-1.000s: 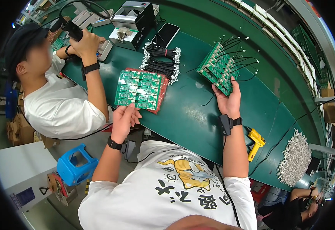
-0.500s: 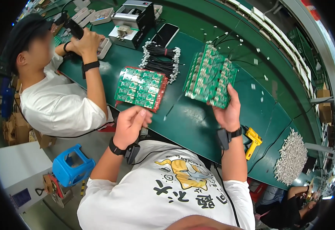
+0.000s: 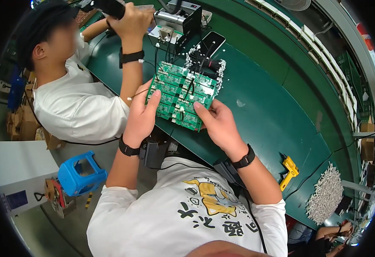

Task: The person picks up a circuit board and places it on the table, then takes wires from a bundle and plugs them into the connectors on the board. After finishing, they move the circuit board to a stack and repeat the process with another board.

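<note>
Gripped by its left and right edges, a stack of green circuit board panels [image 3: 168, 88] is held out in front of me over the bench edge. My left hand [image 3: 140, 118] closes on the left edge with the thumb on top. My right hand [image 3: 222, 124] grips the lower right edge, its thumb pressed on the face. Short black cables with white plugs stick out from the boards. Just beyond the stack, a bundle of black cables with white connectors [image 3: 221, 70] lies partly hidden. How many panels are in the stack I cannot tell.
A co-worker [image 3: 78, 103] at my left has a raised arm close to the boards. Behind stand a black and silver machine [image 3: 177, 25] and a phone [image 3: 213, 43]. A yellow glue gun [image 3: 289, 171] and a pile of small white parts [image 3: 325, 195] lie at the right.
The stack has moved from the right over to the left, and my left hand has taken hold of it too. The panel on red wrap is now hidden. The co-worker's arm is raised higher.
</note>
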`<state>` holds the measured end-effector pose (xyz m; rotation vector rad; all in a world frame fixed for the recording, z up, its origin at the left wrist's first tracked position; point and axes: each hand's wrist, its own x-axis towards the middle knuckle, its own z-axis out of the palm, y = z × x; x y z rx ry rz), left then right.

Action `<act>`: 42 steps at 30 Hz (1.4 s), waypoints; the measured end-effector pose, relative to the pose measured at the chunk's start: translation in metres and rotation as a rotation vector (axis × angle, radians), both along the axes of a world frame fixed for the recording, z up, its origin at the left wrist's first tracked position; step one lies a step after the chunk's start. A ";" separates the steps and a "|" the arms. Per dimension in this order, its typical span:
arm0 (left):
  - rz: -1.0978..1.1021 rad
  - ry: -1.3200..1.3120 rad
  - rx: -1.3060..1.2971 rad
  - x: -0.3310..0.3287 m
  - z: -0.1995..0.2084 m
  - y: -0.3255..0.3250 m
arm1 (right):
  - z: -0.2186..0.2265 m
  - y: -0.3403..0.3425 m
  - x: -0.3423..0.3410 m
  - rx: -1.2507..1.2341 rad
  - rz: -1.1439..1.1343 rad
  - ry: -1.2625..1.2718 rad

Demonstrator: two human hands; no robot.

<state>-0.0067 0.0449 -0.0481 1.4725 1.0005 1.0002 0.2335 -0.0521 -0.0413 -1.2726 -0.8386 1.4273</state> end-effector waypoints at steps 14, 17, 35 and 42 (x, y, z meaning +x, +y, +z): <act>0.242 0.518 0.576 0.026 -0.012 -0.009 | -0.020 -0.024 0.025 -0.021 -0.129 -0.244; 0.292 0.415 0.605 0.021 -0.009 -0.017 | -0.023 -0.036 0.033 -0.019 -0.113 -0.219; -0.396 0.071 0.946 0.032 -0.033 -0.089 | -0.032 -0.093 0.083 -0.108 -0.231 -0.224; -0.303 0.256 0.940 0.071 -0.094 -0.094 | -0.018 -0.185 0.106 -0.127 -0.386 -0.400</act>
